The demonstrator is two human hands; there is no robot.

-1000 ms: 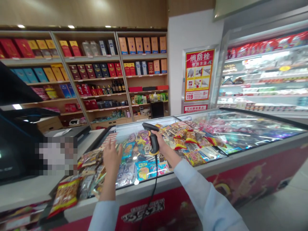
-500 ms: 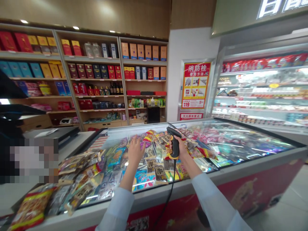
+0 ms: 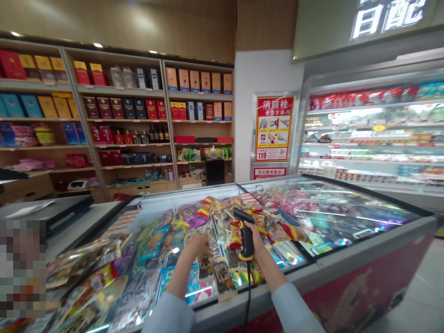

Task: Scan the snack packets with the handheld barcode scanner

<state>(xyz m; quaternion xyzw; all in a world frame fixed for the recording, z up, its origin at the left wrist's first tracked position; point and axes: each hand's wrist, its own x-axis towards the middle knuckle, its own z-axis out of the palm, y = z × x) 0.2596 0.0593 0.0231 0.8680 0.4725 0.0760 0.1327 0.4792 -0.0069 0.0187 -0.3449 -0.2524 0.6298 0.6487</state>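
My right hand (image 3: 255, 240) is wrapped round a black-and-yellow barcode scanner (image 3: 247, 238), held upright above the freezer with its cord (image 3: 247, 296) hanging down. My left hand (image 3: 197, 244) is bent down over the snack packets, its fingers curled under and mostly hidden; whether they grip anything I cannot make out. Close below its fingertips lie a brown-and-cream snack packet (image 3: 205, 267) and a similar one (image 3: 224, 275). A small red-and-yellow packet (image 3: 236, 235) shows just left of the scanner. Farther back is another red-and-yellow packet (image 3: 207, 206).
The glass-topped chest freezer (image 3: 367, 249) carries several loose snack packets, with a heap of packets (image 3: 86, 273) at its left end. A grey counter (image 3: 100, 217) adjoins on the left. Behind stand shelves of boxes (image 3: 199, 95), a red fire-hydrant sign (image 3: 274, 129) and a lit chiller (image 3: 367, 125).
My left hand has dropped from spread fingers to a downward bend over the packets. The scanner has lowered slightly in my right hand. The view has turned a little to the right and up.
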